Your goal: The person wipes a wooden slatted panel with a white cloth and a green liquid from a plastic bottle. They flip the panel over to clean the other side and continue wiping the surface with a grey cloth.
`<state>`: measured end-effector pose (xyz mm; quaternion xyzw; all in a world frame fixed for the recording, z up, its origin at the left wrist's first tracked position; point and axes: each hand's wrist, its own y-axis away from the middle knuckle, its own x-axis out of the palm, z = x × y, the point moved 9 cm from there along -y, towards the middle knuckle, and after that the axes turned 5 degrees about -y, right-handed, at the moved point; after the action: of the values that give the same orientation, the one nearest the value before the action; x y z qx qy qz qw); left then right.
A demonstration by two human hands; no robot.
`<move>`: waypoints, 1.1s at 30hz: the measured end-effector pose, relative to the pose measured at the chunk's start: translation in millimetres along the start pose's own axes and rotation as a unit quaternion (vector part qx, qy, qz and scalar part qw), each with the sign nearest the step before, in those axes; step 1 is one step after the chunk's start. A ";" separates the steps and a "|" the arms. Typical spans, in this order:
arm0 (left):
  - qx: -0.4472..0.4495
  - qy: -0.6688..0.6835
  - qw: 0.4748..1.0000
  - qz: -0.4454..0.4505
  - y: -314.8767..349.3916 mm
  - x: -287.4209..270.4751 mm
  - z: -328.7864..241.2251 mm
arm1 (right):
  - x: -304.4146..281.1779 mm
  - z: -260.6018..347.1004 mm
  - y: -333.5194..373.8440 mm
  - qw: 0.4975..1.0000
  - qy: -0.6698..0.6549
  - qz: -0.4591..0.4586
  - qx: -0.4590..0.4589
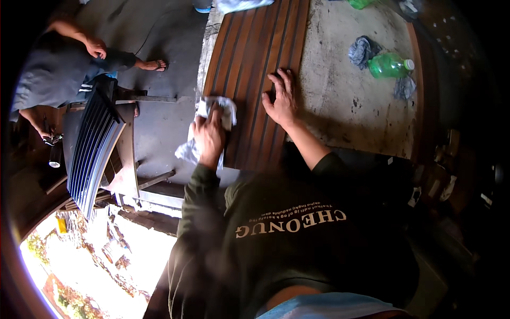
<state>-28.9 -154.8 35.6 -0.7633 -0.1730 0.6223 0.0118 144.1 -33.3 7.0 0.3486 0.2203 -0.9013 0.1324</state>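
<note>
1. Item and position: the striped brown wooden panel (259, 69) is lying lengthwise on the pale, stained desk (353, 109), its near end pointing toward your body and its far part running up to the top of the view.
2. Left grip: your left hand (211, 134) is grasping a white-and-grey cloth (228, 110) and is pressing it against the panel's left long edge; a loose tail of the cloth is hanging outside that edge.
3. Right grip: your right hand (281, 101) is holding nothing; it is resting with fingers spread on the panel's right side, apparently steadying it.
4. Done: the panel is lying face up and the cloth is in contact, so wiping is judged to be under way. Which strips are already wiped, you are not able to tell; the surface is showing no clear boundary.
5. Left: the cloth is covering only a small patch, so completion is not being confirmed for the remaining strips, nor for the underside, which is hidden.
6. Surroundings: a green plastic bottle (390, 66) and a crumpled grey-blue rag (363, 51) are sitting to the right on the desk, well apart from your left hand.
</note>
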 end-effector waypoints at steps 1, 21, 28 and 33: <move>0.008 -0.006 1.000 -0.006 28.3 -4.9 -3.4 | 1.9 -1.0 0.2 0.999 -0.029 0.012 0.017; 0.064 0.005 0.997 0.045 24.3 7.9 -61.1 | -1.4 5.9 3.6 0.999 -0.023 -0.032 -0.013; 0.062 0.031 0.997 0.025 6.1 14.2 -67.8 | -4.9 -5.5 1.8 0.999 -0.023 -0.043 -0.022; -0.004 0.032 0.998 0.051 81.1 -2.7 -50.6 | 2.8 7.8 1.2 1.000 -0.013 0.005 -0.006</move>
<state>39.2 -221.8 30.6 -0.7907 -0.1363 0.5966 -0.0175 138.1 -38.4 9.8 0.3375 0.2218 -0.9038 0.1416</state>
